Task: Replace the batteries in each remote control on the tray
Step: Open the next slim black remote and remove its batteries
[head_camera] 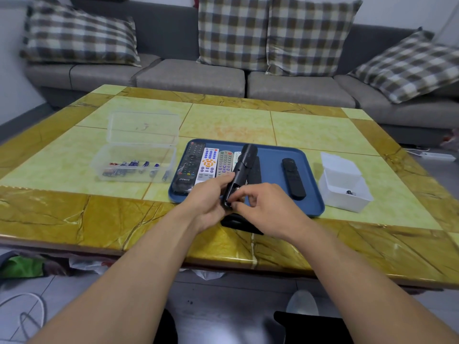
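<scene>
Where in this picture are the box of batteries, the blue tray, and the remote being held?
box of batteries (171,158), head view, its clear right wall.
blue tray (273,165), head view, a bare patch of its floor.
held black remote (244,161), head view, its upper body.

Glossy marbled table, clear plastic box

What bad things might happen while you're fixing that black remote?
The left hand holds the black remote in the air while the right hand picks at its lower end. A loose battery could drop and roll off the table. The remote's cover seems to lie by the table's edge under the hands, so a wrist might knock it down.
</scene>
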The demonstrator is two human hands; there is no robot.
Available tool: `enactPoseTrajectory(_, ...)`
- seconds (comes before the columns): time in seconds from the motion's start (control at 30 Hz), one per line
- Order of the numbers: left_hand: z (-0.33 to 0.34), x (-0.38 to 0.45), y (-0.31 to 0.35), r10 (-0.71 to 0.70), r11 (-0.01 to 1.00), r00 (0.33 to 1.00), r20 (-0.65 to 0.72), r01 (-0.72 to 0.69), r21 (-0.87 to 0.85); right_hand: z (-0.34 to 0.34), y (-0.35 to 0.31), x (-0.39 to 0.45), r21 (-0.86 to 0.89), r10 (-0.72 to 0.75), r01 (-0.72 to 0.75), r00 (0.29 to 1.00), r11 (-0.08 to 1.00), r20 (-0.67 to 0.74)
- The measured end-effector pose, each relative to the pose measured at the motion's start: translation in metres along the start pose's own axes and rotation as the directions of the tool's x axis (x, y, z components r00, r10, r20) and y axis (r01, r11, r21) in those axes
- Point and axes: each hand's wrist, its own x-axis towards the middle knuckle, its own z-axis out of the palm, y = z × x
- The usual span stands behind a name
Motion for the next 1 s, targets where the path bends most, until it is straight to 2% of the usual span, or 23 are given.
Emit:
enactPoseTrajectory(0.13,-0.002,0.002,-0.002,-0.044,0.998,0.999,0.012,0.043,0.052,-0.002,0.003,0.000,-0.113,0.001,-0.003,1.000,0.994,-0.024)
enactPoseTrajectory(0.37,0.001,0.002,-0.008,-0.108,0.983,0.993,0.042,0.100,0.151,-0.004,0.001,0.005,-0.328,-0.028,0.039,0.999,0.944,0.039)
enactPoseTrajectory(0.47,0.001,0.002,-0.010,-0.122,0.983,0.992,0.039,0.116,0.143,-0.006,-0.001,0.005,-0.401,-0.086,0.090,0.996,0.911,0.029)
enactPoseTrajectory(0.6,0.001,0.005,-0.009,-0.120,0.992,0.993,0.004,0.120,0.049,0.002,0.000,0.007,-0.481,-0.173,0.151,0.985,0.864,-0.002)
enactPoseTrajectory(0.83,-0.005,0.010,-0.003,-0.157,0.987,0.988,-0.013,0.156,-0.045,0.007,-0.002,0.008,-0.528,-0.243,0.204,0.970,0.825,-0.005)
enactPoseTrajectory(1.0,-0.012,0.010,0.000,-0.159,0.987,0.987,-0.021,0.159,0.002,-0.006,-0.001,0.008,-0.455,-0.208,0.229,0.973,0.861,0.096)
